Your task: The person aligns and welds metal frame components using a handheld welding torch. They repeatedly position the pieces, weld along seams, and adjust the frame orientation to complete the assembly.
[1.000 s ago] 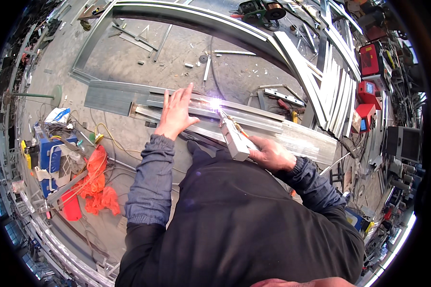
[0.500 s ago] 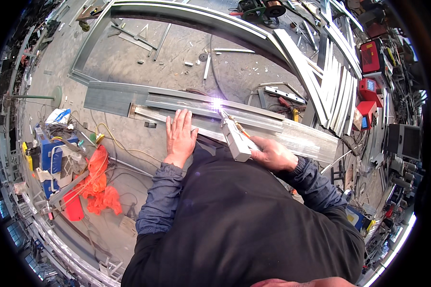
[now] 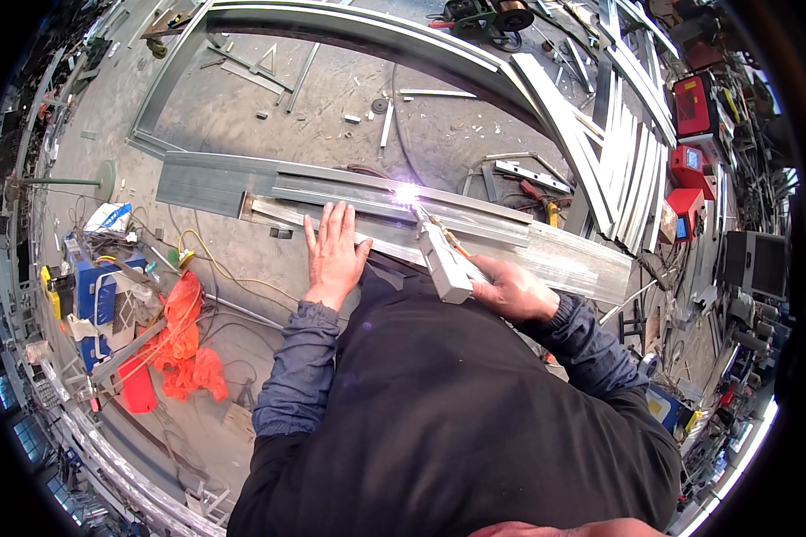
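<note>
person's rt hand (image 3: 513, 288) has a pale grey welding torch (image 3: 443, 267), its fingers curled shut round the rear end; exact fingertip placement is partly hidden, can't tell. torch slants up & to the l., lying btwn the two hands, nozzle end at a bright white-violet glare (image 3: 407, 194) on the metal channels (image 3: 484, 224). an orange hose (image 3: 455, 244) runs along the torch's r. side. contact of nozzle w/ metal: can't tell, too bright.

lt hand (image 3: 331, 258) is palm down, fingers straight & only slightly spread, thumb out to the r., nothing gripped. fingertips are over a long metal strip (image 3: 383, 245) on the near side of the channels; whether they press on it, can't tell.

channels lie lengthwise on a wide flat metal sheet (image 3: 201, 183), which shows past both their ends. blue-grey sleeves (image 3: 291, 376) on both forearms.

around: big metal frame (image 3: 349, 20) on the concrete floor (image 3: 340, 85), far side; level (image 3: 533, 176) & other tools nr the channels' r. end; pale metal bars (image 3: 631, 179) in a row further r., red machines (image 3: 687, 215) just beyond. to the l., blue machine (image 3: 94, 295) w/ cables, orange cloth (image 3: 184, 313) beside it, & a green round base (image 3: 107, 180). wire spool (image 3: 514, 16) at top.
</note>
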The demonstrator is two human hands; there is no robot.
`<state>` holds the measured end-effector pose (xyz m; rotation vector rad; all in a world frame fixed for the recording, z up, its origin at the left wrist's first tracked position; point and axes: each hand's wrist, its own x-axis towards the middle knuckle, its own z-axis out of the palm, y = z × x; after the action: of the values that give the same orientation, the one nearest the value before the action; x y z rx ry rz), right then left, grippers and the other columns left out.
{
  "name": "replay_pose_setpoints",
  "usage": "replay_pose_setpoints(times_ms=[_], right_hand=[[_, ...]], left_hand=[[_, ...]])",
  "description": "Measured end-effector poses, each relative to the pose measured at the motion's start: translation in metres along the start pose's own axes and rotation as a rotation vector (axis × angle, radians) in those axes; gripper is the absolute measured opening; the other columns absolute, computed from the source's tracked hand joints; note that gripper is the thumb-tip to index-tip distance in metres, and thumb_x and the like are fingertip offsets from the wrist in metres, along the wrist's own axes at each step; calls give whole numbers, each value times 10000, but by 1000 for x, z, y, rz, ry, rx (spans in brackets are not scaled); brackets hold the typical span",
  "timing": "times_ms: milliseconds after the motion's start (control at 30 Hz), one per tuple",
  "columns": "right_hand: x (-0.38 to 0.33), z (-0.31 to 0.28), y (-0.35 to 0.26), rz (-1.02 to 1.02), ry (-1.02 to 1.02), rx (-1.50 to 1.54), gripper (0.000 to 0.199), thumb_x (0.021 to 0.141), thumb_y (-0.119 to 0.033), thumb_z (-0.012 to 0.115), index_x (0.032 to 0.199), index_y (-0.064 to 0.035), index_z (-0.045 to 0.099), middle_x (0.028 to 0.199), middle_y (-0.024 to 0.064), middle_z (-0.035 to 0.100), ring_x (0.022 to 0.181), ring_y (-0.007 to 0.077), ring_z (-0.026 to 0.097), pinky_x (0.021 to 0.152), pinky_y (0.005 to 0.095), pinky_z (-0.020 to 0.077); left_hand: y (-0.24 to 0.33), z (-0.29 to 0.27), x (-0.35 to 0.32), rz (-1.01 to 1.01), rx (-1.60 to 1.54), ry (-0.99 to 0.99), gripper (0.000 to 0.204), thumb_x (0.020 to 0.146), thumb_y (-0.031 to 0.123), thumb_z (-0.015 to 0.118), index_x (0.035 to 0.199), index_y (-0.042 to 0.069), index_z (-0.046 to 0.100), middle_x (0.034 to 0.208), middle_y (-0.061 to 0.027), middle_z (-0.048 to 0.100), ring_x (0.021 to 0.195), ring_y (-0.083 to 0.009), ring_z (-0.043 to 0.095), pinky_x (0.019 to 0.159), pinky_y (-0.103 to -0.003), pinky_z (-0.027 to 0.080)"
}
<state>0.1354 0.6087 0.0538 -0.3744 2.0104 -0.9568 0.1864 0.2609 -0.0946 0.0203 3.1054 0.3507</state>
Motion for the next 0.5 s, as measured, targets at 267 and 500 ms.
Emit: replay_pose_setpoints(times_ms=[267,500], right_hand=[[-2,0,3,19,-5,7,718,1091,-554,674,1605,-64,566,1343,269,754,1259,398,730,1057,450,559],[-4,0,3,23,2,26,704,1089,-547,682,1595,-68,580,1344,269,753,1262,397,729,1057,448,558]], left_hand=[[-2,3,0,23,-10,30,754,1081,516,615,1657,46,491,1712,-116,445,1660,-330,316,1376,-649,96],[-1,3,-1,19,6,20,760,1076,505,623,1668,49,485,1727,-106,430,1664,-304,316,1377,-650,97]])
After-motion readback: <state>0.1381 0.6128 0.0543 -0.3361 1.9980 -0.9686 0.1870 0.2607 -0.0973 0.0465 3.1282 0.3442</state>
